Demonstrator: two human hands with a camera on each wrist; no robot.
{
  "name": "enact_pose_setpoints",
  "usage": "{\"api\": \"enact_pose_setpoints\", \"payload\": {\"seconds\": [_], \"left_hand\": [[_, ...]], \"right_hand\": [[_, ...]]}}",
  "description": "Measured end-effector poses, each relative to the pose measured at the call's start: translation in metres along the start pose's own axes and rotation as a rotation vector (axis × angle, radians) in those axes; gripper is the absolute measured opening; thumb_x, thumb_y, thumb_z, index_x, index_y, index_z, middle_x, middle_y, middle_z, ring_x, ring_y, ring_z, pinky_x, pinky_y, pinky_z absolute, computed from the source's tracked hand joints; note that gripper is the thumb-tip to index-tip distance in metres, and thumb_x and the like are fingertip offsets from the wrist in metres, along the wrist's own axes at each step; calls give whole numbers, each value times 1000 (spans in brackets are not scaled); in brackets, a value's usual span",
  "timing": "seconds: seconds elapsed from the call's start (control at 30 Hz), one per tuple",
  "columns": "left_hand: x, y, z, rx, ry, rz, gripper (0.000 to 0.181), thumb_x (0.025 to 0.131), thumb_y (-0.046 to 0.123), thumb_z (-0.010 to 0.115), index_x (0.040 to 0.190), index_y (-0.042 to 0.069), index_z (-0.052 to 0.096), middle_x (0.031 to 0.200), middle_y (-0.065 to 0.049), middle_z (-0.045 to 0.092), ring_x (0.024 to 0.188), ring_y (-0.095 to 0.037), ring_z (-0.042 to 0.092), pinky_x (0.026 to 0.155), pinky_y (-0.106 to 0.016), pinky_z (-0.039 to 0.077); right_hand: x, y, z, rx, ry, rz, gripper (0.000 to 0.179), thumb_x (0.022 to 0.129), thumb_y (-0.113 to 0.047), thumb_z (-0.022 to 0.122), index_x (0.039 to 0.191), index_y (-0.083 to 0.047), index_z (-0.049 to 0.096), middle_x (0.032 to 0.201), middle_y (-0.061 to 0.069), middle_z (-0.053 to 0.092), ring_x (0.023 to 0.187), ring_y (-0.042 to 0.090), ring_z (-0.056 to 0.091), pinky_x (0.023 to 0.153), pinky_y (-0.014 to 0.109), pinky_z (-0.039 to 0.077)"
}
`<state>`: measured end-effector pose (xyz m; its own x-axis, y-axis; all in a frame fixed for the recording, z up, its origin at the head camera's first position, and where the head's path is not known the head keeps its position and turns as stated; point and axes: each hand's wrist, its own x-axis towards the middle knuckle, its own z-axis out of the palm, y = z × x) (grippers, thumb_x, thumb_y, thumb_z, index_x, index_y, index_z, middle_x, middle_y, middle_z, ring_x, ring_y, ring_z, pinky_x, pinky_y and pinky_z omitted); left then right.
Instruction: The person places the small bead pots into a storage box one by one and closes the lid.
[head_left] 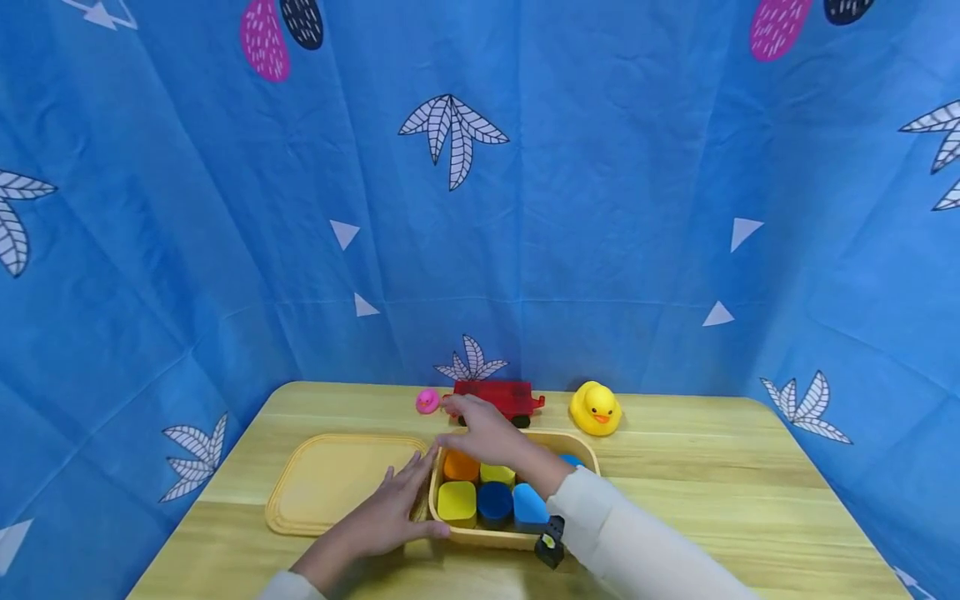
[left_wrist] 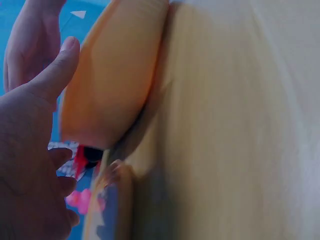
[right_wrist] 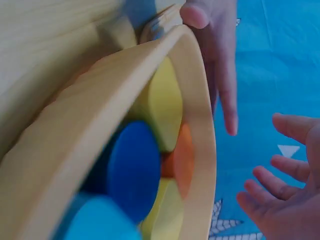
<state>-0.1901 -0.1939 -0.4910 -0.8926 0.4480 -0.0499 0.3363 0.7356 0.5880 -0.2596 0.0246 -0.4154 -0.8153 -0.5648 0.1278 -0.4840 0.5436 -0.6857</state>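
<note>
In the head view, a tan box (head_left: 491, 538) holds several blocks, among them a yellow block (head_left: 456, 505), an orange block (head_left: 460, 465), a dark blue block (head_left: 496, 502) and a light blue block (head_left: 530, 506). My left hand (head_left: 386, 515) lies along the box's left side, fingers stretched forward and thumb at its near left corner. Above the far left part of the box, my right hand (head_left: 489, 429) reaches across with fingers extended. The right wrist view shows this right hand (right_wrist: 295, 185) apart from the box, holding nothing.
A flat tan lid (head_left: 345, 483) lies on the wooden table (head_left: 720, 500), left of the box. Behind the box stand a small pink duck (head_left: 427, 401), a red toy wagon (head_left: 504, 395) and a yellow duck (head_left: 596, 408). A blue patterned curtain (head_left: 600, 208) surrounds the back and sides.
</note>
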Motion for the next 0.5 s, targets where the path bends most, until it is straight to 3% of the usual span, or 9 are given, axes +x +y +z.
{"api": "enact_pose_setpoints", "payload": {"seconds": [0.17, 0.27, 0.5], "left_hand": [[-12, -15, -19, 6, 58, -46, 113, 87, 61, 74, 167, 29, 1, 170, -17, 16, 157, -40, 8, 120, -72, -1], [-23, -32, -35, 9, 98, -79, 114, 89, 56, 75, 168, 22, 2, 168, -22, 18, 156, -45, 7, 117, -76, -2], [-57, -83, -68, -33, 105, -208, 117, 91, 51, 75, 166, 11, -5, 169, -30, 0, 152, -57, -1, 103, -88, -1]], "right_hand": [[25, -7, 13, 63, -24, 56, 61, 99, -36, 69, 149, -5, 52, 144, 15, 60, 132, 34, 57, 106, 50, 51], [39, -12, 20, 140, -33, 129, 63, 101, -39, 66, 150, -4, 50, 145, 16, 59, 133, 35, 56, 110, 51, 48], [62, -22, 32, 291, -62, 300, 70, 104, -52, 56, 151, 0, 48, 149, 17, 54, 138, 36, 51, 114, 52, 43]]}}
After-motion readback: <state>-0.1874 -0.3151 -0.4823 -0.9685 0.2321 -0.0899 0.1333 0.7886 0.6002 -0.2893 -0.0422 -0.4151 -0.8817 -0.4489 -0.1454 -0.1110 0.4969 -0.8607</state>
